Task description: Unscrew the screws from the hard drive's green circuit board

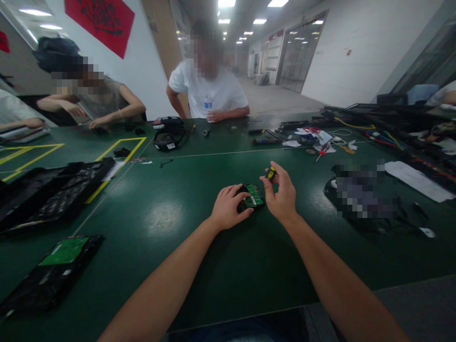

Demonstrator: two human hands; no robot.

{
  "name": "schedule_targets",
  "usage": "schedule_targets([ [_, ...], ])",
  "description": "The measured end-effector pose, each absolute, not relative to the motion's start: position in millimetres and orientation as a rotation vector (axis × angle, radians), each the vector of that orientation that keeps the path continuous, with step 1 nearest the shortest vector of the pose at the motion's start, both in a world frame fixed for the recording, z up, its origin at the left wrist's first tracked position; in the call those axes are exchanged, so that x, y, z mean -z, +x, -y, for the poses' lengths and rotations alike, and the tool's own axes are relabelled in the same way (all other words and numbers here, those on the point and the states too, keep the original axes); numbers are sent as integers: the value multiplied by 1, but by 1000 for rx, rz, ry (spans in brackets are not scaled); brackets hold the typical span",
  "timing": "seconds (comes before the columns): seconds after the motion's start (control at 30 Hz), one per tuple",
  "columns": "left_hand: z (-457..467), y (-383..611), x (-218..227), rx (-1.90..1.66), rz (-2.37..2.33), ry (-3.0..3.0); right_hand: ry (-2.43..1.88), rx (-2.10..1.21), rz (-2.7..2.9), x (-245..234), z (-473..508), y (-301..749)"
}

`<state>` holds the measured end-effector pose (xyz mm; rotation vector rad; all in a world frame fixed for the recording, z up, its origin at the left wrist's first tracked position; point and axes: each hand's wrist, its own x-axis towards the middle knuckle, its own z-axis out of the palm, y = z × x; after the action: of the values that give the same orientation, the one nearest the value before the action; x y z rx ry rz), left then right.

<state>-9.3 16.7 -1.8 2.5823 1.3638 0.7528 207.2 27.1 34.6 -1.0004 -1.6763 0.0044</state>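
In the head view my left hand (227, 208) rests on the table with thumb and fingers round a small black device with a green circuit board (254, 195). The board faces up, and the fingers cover its left part. Just right of it, my right hand (284, 195) is raised a little above the table. A small black-and-yellow tool (270, 173) is pinched between its thumb and fingers. It looks like a screwdriver handle, but I cannot make out a shaft. The tool and the board are apart.
A larger black unit with a green board (66, 251) lies near left, below a long black casing (67, 194). At right are a dark bundle (366, 194) and a white sheet (418, 180). A red screwdriver (322, 151) lies farther back. Co-workers sit across the green table (178, 266).
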Motion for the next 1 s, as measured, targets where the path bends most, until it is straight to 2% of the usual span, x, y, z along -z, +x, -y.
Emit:
schedule_targets([
  [0.17, -16, -8, 1, -758, -1373, 2578, -957, -142, 1696, -32, -26, 204],
  [0.4, -16, -8, 0, -766, -1365, 2580, -1036, 117, 1644, -37, -24, 205],
  [0.6, -17, -8, 1, -757, -1371, 2577, -1026, 29, 1661, -36, -25, 205],
  [0.83, -17, -9, 1, -762, -1364, 2580, -1073, 175, 1569, -34, -27, 207],
  [1.0, -17, -9, 1, -758, -1366, 2577, -1015, 118, 1634, -37, -25, 204],
])
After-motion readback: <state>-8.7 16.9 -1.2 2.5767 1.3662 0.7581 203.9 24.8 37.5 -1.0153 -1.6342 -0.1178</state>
